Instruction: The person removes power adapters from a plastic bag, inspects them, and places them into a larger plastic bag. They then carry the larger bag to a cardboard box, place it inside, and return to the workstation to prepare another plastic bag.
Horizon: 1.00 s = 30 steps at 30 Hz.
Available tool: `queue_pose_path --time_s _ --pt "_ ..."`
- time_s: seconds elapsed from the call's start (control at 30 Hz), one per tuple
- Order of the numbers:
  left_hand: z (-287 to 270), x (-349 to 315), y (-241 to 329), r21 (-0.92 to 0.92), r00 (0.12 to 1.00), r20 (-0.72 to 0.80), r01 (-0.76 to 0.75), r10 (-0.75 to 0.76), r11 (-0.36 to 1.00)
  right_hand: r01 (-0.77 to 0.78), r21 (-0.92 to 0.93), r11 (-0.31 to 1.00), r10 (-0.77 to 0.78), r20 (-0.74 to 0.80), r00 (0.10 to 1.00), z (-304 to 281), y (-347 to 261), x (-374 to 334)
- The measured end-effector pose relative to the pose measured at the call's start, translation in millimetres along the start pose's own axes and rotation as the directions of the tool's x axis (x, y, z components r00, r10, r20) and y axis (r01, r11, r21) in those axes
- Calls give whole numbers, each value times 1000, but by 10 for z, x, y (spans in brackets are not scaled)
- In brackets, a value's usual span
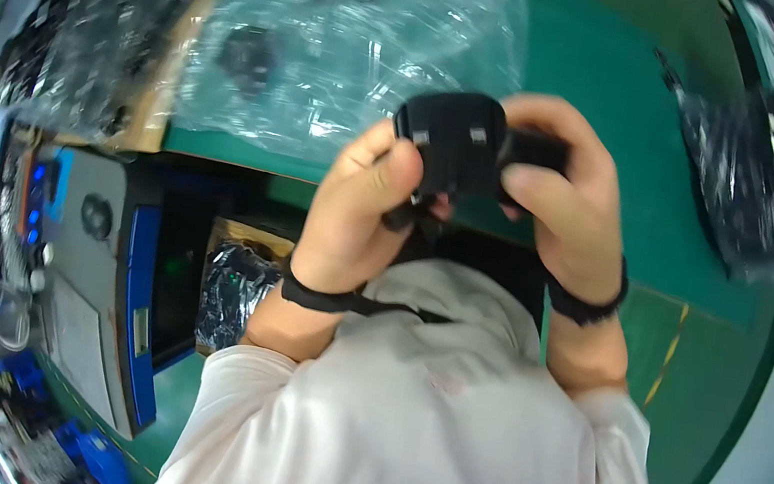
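Note:
In front of my chest I hold a black plastic device [449, 156], a rounded boxy body with two small pale metallic patches on its face. My left hand [352, 206] is closed on its left side, the thumb pressed against the lower left edge. My right hand [581, 197] closes around a dark blocky part [538, 151] at the device's right side; whether the two are one piece I cannot tell. Small black pieces [403, 214] hang below the device near my left fingers. Motion blurs some detail, and several fingertips are hidden behind the device.
A clear plastic bag [367, 46] with dark items lies on the green table [599, 53]. Dark wrapped items fill a cardboard box [181, 37] at the left; another dark bag [771, 181] lies at the right. Below left stand a grey-and-blue cabinet [139, 274] and a foil-lined box [239, 279].

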State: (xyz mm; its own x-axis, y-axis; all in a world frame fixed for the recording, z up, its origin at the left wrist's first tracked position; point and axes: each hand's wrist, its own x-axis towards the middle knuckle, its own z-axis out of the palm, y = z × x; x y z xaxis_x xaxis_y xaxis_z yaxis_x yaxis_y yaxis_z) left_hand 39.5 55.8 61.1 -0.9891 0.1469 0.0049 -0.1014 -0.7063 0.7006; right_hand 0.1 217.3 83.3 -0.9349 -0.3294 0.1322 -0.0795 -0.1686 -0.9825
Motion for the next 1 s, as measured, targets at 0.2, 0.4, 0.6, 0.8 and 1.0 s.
queue_pose_path --time_s 0.2,0.4,0.6,0.8,1.0 --pt "-345 -110 1242 649 675 -144 -487 723 584 6 76 997 15 -276 961 -259 -74 -204" --pt "-1241 181 3207 967 292 -132 -171 947 188 42 129 991 -10 -244 970 -510 20 -107" --pt "-2401 281 4701 638 353 -456 -511 817 576 89 57 994 -82 -107 991 -504 -32 -20" --pt "-376 544 2513 798 646 189 -540 740 268 46 261 964 23 -255 967 -338 1 -175" --pt "45 97 563 902 854 357 -421 378 100 -129 506 853 54 161 986 -45 -63 143"
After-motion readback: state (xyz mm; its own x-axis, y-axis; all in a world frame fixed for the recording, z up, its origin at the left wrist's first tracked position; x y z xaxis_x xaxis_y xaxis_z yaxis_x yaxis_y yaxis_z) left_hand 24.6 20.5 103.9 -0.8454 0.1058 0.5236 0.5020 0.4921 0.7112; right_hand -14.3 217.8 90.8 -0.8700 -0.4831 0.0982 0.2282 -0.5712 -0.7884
